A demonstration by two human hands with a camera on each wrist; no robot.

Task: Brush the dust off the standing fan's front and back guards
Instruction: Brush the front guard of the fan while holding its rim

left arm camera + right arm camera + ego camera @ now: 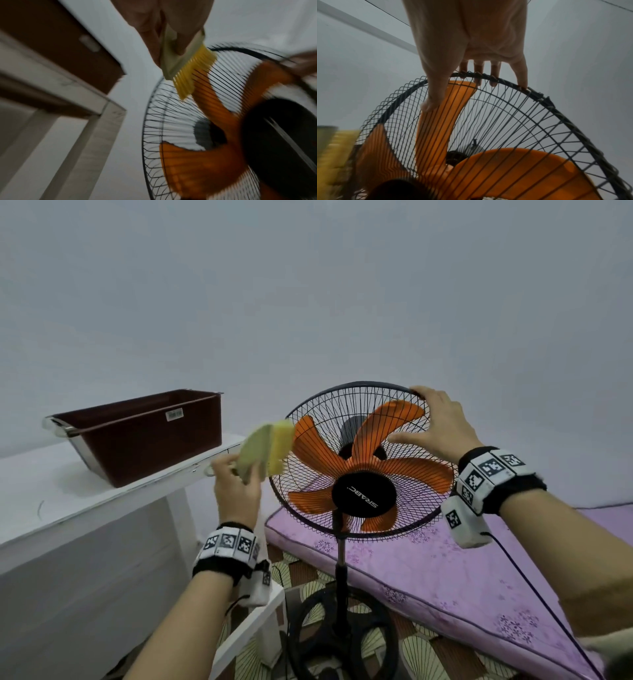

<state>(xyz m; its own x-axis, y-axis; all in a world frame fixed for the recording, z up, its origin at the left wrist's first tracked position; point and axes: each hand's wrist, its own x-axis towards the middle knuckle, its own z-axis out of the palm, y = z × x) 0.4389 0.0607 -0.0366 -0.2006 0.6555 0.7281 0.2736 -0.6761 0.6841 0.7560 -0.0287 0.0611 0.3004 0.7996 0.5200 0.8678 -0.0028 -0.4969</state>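
Note:
A standing fan with orange blades and a black wire front guard [394,474] stands on a pole in front of me. My left hand [236,484] grips a pale-handled brush [263,453] with yellow bristles [192,75], held at the guard's upper left edge; it looks blurred. My right hand [438,422] holds the guard's top rim [488,76], fingers curled over the rim and thumb lying on the front wires. The back guard [496,128] shows through the wires behind the blades.
A dark red tub [144,433] sits on a white table [51,494] to the left. A purple mattress [462,570] lies to the right, behind the fan's round black base [342,635]. A cable [548,601] runs from my right wrist.

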